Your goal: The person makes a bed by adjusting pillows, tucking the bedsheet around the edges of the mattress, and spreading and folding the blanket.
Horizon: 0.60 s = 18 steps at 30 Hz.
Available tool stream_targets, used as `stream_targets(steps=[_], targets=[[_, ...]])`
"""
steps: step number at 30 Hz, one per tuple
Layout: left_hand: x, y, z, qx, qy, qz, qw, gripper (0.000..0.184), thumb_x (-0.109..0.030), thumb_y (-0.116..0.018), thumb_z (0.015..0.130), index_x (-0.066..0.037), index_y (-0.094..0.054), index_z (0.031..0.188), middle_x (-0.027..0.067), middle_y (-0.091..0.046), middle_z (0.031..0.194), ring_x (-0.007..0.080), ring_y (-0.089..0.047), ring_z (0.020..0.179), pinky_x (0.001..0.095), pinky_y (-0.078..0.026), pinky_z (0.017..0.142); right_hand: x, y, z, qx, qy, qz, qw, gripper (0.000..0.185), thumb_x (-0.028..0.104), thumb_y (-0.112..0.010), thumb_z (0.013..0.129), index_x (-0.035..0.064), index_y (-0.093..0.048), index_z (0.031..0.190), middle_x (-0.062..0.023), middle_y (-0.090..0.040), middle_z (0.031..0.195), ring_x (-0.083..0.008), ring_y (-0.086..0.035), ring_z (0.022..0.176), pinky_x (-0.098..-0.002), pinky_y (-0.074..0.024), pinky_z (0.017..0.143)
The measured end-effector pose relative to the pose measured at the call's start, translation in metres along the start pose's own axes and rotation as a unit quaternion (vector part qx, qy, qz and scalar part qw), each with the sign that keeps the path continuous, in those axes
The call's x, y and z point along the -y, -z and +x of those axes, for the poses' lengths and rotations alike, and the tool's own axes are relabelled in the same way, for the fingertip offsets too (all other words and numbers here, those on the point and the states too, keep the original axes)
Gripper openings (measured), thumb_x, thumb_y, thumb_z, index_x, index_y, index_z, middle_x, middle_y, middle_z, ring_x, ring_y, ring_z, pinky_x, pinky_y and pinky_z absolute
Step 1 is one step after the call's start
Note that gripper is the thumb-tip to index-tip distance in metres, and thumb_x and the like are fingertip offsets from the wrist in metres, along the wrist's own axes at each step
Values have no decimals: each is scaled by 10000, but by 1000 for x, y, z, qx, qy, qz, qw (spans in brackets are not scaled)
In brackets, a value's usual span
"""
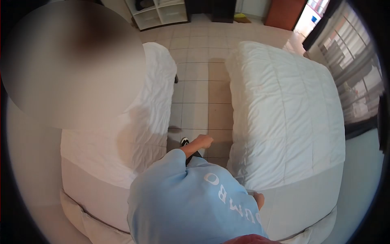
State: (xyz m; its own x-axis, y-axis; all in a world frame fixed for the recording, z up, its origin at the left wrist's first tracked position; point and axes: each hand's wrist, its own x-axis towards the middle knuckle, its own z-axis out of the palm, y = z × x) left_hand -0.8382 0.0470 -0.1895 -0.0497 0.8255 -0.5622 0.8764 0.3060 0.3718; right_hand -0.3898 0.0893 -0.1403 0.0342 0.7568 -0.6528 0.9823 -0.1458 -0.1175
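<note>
My left hand is held out ahead of my body over the tiled floor, between two beds. Its fingers look curled in, and nothing shows in them. On my right side, a part of my right arm or hand shows past the light blue shirt, close to the edge of the right bed. The fingers there cannot be made out. The right bed carries a puffy white comforter, spread with some creases. Another white comforter lies on the left bed, nearest to my left arm.
A tiled walkway runs between the beds. Pillows lie at the near end. Ahead stand a white shelf unit and a reddish-brown door. Curtained windows are on the right. A large blurred patch hides the upper left.
</note>
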Motion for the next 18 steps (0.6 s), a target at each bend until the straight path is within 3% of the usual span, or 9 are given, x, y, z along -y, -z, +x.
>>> stream_targets(steps=[2,4,6,8,9,12,13,16,18], targets=[[35,-8,-17,-43,24,-51,997,347,-130,-451,738,-146,-589,1056,129,-605,991,303,-560,939,413,-445,791,33,-7,-1,17,75,-21,997,363,335,-497,732,-6,-622,744,-210,-614,775,-361,-597,775,-443,-464,647],[68,-17,-37,-56,59,-80,993,340,-130,-461,739,-146,-589,1053,128,-591,1016,297,-548,963,410,-440,804,71,-36,9,-28,97,-100,990,375,339,-482,741,-11,-614,771,-229,-600,769,-382,-585,780,-446,-451,653],[104,-19,-52,-40,101,-88,990,331,-120,-484,737,-146,-589,1050,121,-568,1061,280,-528,1005,403,-434,822,141,-43,-9,-52,124,-52,989,366,333,-473,751,-5,-609,786,-240,-586,764,-399,-572,774,-448,-441,664],[155,-25,-60,-36,115,-97,988,323,-136,-494,742,-149,-587,1050,123,-557,1074,294,-517,1018,413,-427,835,183,-62,22,25,217,-37,975,370,337,-466,764,-2,-604,823,-245,-579,789,-409,-561,788,-452,-434,678],[176,-27,-65,-35,126,-106,986,319,-143,-499,744,-150,-586,1051,125,-551,1081,300,-512,1024,418,-423,842,195,-81,61,118,293,-48,948,379,344,-465,772,-1,-601,852,-244,-580,816,-410,-556,804,-455,-431,686],[228,11,-96,-105,200,-132,965,277,-132,-479,730,-125,-605,977,141,-532,1109,304,-496,1030,414,-412,842,314,-101,44,54,382,-62,920,323,286,-512,776,13,-602,922,-226,-596,852,-375,-570,833,-424,-438,704],[248,18,-106,-155,211,-150,953,270,-126,-481,730,-123,-603,972,143,-518,1128,311,-480,1049,413,-407,854,347,-110,40,50,439,-32,896,307,259,-543,769,16,-601,947,-223,-602,858,-351,-585,837,-399,-444,704],[299,33,-144,-344,233,-164,895,255,-139,-519,736,-120,-588,981,154,-504,1147,319,-458,1075,383,-392,894,444,-120,3,94,469,-68,875,271,253,-531,771,47,-604,931,-172,-618,859,-342,-579,828,-402,-459,732],[324,28,-179,-431,259,-170,848,303,-137,-549,718,-127,-578,1020,144,-466,1188,321,-423,1116,417,-395,879,491,-130,-10,133,508,-96,845,291,259,-531,773,55,-589,972,-160,-621,874,-323,-586,837,-392,-463,738]])
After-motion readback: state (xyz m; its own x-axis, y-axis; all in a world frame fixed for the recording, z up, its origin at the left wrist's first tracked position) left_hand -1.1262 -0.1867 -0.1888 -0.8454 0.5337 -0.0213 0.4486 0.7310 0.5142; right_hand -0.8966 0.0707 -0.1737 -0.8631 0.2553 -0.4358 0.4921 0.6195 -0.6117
